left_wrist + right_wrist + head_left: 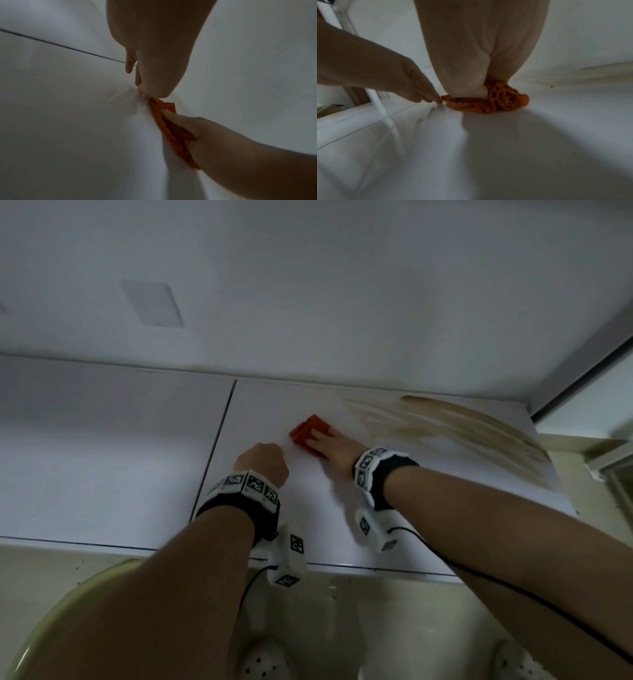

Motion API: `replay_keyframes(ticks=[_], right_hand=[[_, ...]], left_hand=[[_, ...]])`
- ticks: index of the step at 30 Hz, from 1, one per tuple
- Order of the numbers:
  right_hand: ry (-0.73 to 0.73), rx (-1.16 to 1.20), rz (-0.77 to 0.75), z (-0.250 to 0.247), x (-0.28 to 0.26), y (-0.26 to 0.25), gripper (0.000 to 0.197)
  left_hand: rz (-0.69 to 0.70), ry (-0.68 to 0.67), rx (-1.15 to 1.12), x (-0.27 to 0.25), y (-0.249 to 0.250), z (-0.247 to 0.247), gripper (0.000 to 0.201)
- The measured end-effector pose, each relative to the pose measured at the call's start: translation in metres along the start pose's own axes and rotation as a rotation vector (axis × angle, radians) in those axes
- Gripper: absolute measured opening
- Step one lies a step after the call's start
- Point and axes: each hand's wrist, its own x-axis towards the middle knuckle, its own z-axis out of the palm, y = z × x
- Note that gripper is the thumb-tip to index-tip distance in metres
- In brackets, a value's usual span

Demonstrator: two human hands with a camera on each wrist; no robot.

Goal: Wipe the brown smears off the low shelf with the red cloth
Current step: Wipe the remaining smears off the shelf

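Big white low shelf (342, 508) fills the frame, two panels of it with one dark seam (215, 446) running between them, and both forearms reach out over the right-hand panel. One patch of brown smears (472, 433) sweeps across the far right corner, long curved streaks, well clear of the hands.

Two arms, two hands, each wrist strapped with a black band carrying white marker blocks (246, 484). The right arm comes in from the lower right, stretched long and low, and the right hand (334, 445) lies palm down on top of the red cloth (308, 433), pressing it onto the shelf. From the right wrist view the cloth bunches up in folds under that hand (481, 54), gathered beneath the palm and thumb; whether the fingers curl around it or merely press flat, I cannot tell.

The left arm comes straight up the middle, wrist cocked, and the left hand (262, 462) sits just left of the cloth with fingers bent downward, fingertips (436, 99) touching the shelf right at the cloth's near edge. It holds nothing, fingers close together.

One cloth then, sitting near the middle of the right panel, to the left of the smears. Down at the bottom edge, two white perforated shoes (263, 662) on the floor.
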Motion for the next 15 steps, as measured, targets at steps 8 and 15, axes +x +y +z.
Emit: replay_keyframes(ticks=[8,15], right_hand=[[0.181,0.237,0.211,0.012,-0.06,0.056,0.053],[0.115,0.14,-0.069,0.03,-0.04,0.009,0.059]], left_hand=[[-0.051,-0.015,-0.053,0.001,0.011,0.0,0.027],[-0.049,-0.001,-0.048,-0.003,0.019,-0.001,0.025]])
